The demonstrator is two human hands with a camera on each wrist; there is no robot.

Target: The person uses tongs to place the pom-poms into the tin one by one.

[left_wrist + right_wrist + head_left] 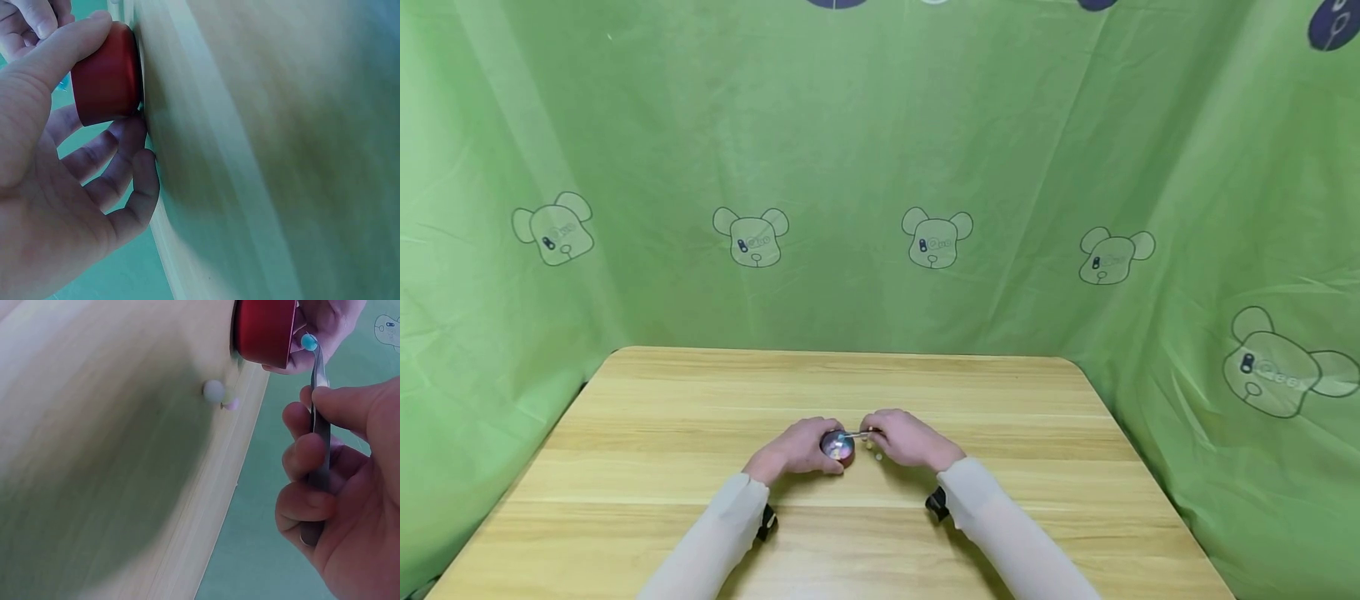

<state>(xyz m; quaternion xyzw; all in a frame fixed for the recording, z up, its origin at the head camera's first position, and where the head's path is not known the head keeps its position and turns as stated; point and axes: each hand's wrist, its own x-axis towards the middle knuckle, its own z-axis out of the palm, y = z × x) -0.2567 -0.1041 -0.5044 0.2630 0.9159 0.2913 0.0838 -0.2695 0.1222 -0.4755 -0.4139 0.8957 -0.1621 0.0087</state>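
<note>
My left hand (799,447) grips a small round red metal cup (106,78) that stands on the table, thumb at one side and fingers round the other. In the head view, shiny colours show inside the cup. My right hand (912,438) pinches a pair of metal tweezers (320,437) between thumb and fingers. At the tweezers' tips is a turquoise bead (309,342), right by the cup's rim. A few small pale beads (214,391) lie on the table between the cup and my right hand, one of them pinkish.
Both hands work over the middle of a light wooden table (715,392). Behind and beside it hangs a green curtain (850,308) printed with bear heads. A black device (937,503) sits under the right wrist, another (767,523) under the left.
</note>
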